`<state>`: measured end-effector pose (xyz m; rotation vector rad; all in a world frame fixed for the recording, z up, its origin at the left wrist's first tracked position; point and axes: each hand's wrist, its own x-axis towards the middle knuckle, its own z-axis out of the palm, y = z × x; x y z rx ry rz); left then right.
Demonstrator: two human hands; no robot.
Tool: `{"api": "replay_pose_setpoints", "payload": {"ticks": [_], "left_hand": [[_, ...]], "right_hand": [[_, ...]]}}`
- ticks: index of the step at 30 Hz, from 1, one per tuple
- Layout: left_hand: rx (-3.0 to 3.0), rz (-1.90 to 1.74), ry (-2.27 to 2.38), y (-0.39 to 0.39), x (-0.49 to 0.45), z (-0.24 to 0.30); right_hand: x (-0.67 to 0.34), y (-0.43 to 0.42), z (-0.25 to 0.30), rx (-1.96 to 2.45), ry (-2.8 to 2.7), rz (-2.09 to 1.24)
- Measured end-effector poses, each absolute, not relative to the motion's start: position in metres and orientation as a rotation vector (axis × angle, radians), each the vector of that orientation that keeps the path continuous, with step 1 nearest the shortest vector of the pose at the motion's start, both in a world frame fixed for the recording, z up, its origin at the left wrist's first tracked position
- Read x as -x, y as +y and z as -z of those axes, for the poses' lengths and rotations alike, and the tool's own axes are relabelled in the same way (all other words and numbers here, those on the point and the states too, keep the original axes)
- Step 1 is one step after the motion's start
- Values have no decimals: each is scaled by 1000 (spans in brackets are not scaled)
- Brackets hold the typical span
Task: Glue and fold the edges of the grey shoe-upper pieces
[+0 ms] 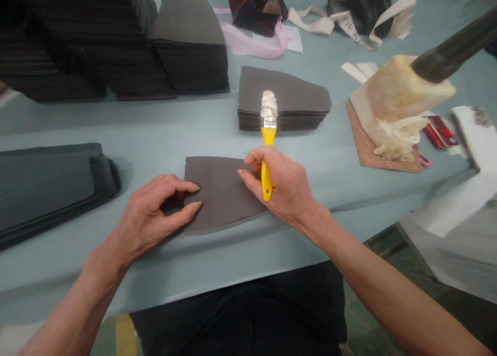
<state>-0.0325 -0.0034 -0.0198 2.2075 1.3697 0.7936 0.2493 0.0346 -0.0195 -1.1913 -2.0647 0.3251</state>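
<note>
A dark grey-brown cut panel [225, 195] lies flat on the table in front of me. At its left edge is my left hand [159, 211], thumb and forefinger apart on the surface with nothing held between them. My right hand [283, 185] grips a glue brush [268, 133] by its yellow handle, over the panel's right part, which it hides. The bristles point away from me and are coated in whitish paste. Just beyond the brush sits a low stack of similar panels [287, 92].
Tall stacks of dark panels [190, 61] stand at the back left. Dark folded pieces [50, 185] lie at the left. A glue-crusted container [399, 92] with a dark handle rests on a brown board [361, 144] at right. Pink fabric [252, 40] and white strips [310, 19] lie behind.
</note>
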Motion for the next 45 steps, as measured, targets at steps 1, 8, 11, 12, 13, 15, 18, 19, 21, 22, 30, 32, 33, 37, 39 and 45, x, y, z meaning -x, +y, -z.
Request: {"api": "replay_pose_setpoints", "payload": {"ticks": [1,8,11,12,13,15,18,19,21,22,30,32,33,37,39,45], "left_hand": [[-2213,-800,1364,-4,33,21],[-2251,-798,1326,-5,34,22],[-2230,-800,1330,-4,34,22],[-2213,-802,1336,-4,33,22],[-2197,-804,1343,-4,33,22],[-2177,-805,1354,-4,32,22],[-2199,-784,1362,-4,31,19],[-2210,-776,1361,-5,30,17],[-2237,-768,1357,-5,30,14],[-2253,-771,1358,-6,30,12],[-2480,-777,1449,1,7,-3],[-2548,-696,1393,6,-5,-1],[-2573,-656,1361,9,-10,2],[-2616,-553,1294,13,-21,14],[-2616,-539,1289,13,-21,19],[-2635,-578,1293,11,-20,24]], "right_hand": [[-251,36,22,1188,-2080,-320],[-260,38,33,1124,-2097,-332],[-260,40,33,1134,-2100,-398],[-260,40,33,1138,-2102,-410],[-260,40,33,1143,-2105,-417],[-260,40,35,1163,-2108,-425],[-259,40,38,1186,-2100,-409],[-258,40,39,1181,-2099,-401],[-258,40,40,1173,-2102,-385],[-257,40,41,1176,-2106,-382],[-255,41,43,1215,-2132,-374],[-255,41,42,1216,-2137,-373],[-255,40,42,1215,-2139,-376],[-254,39,42,1215,-2134,-380],[-254,39,42,1211,-2131,-370],[-257,37,37,1117,-2170,-175]]}}
